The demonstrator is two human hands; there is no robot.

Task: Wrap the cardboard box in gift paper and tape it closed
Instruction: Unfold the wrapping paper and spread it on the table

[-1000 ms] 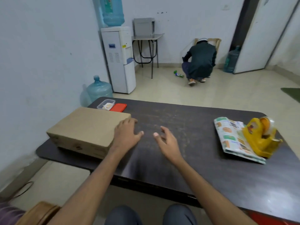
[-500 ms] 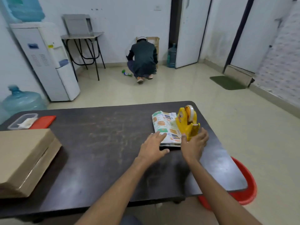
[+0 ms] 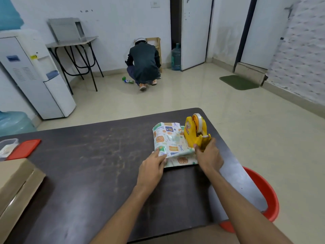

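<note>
We see the left hand (image 3: 151, 166) at the near left corner of the folded gift paper (image 3: 168, 141), thumb and fingers pinching its top layer, which curls up off the layer below. The fingertips are tucked under the sheet, so we cannot tell how many hold it. The right hand (image 3: 208, 155) is wrapped round the near end of the yellow tape dispenser (image 3: 194, 133); its fingertips are hidden behind the body. The dispenser stands on the paper's right side, its long axis running away from us, roll at the far end. The paper lies flat at the right end of the dark table (image 3: 98, 164), its folded length also running away from us. The cardboard box (image 3: 15, 182) lies flat at the table's left, well apart from the paper. The frame cuts it off, so we cannot judge its long axis. A red basin (image 3: 269, 196) shows partly beyond the table's right edge.
</note>
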